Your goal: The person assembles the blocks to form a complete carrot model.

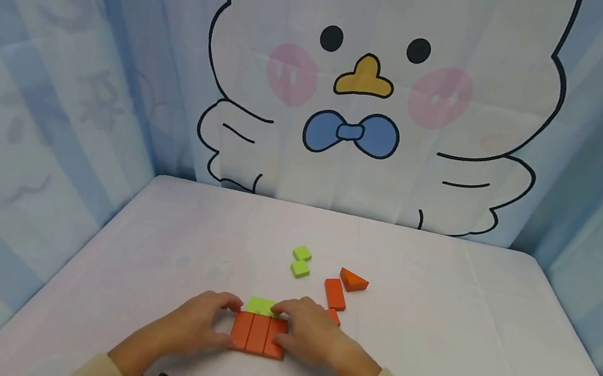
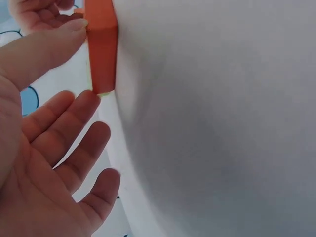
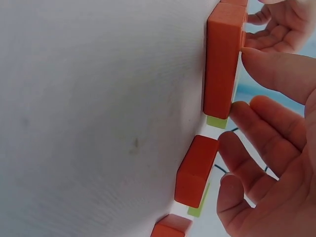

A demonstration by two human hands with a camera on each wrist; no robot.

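Both hands flank three orange blocks laid side by side at the near table edge, long axes running near to far. Left hand presses the left face, right hand the right, fingers nearly straight, nothing gripped. Green block abuts the far ends

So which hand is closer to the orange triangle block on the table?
Right. The right hand rests on the orange row just near-left of the orange triangle block; the left hand is at the row's far side, farther away.
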